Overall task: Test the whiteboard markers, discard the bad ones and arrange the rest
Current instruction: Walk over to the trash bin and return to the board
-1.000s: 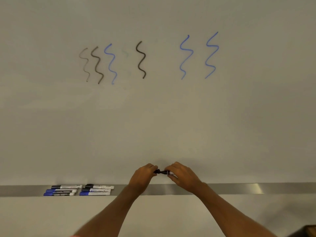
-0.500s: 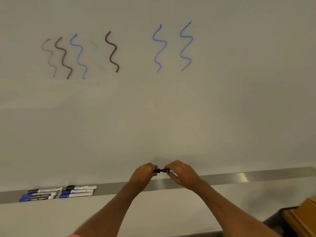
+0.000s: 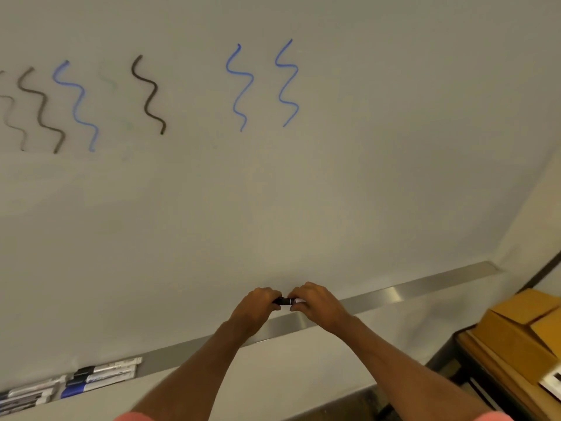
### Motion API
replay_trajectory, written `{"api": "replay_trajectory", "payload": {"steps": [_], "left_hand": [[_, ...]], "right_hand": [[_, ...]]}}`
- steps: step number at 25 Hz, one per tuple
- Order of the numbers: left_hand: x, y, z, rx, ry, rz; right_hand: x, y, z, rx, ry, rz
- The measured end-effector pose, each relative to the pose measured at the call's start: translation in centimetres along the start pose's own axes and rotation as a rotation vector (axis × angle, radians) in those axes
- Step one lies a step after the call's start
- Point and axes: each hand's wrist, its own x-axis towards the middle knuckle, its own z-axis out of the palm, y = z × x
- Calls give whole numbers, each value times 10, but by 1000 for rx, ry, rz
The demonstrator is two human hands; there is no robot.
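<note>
Black marker [image 3: 283,300] level near tray [image 3: 394,294], clamped end to end between left hand [image 3: 253,308] and right hand [image 3: 318,305]. Probably capping or uncapping, unclear which. Next: straight pull or push along barrel. Other markers [image 3: 100,375] at tray's left end.

Two hands, the left hand [image 3: 255,308] and the right hand [image 3: 318,305], are sharing one marker [image 3: 283,300] just above the tray [image 3: 394,294]. High above the tray, three blue squiggles [image 3: 241,86], three dark squiggles [image 3: 148,95] and one faint green squiggle [image 3: 113,84] are showing, seven in all. Two marker clusters [image 3: 103,373] are lying at the tray's left end, too blurred for counting.
</note>
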Motion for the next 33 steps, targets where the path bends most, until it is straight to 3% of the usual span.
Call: {"api": "replay_trajectory", "payload": {"steps": [15, 22, 27, 33], "left_hand": [[0, 32, 37, 50, -30, 296], [6, 67, 59, -55, -151, 380], [18, 100, 89, -106, -152, 404], [31, 152, 142, -69, -330, 417]], "right_hand": [[-69, -17, 13, 312, 173, 428], [-114, -7, 17, 74, 128, 542], [-155, 14, 15, 38, 134, 608], [-199, 62, 16, -33, 48, 670]]}}
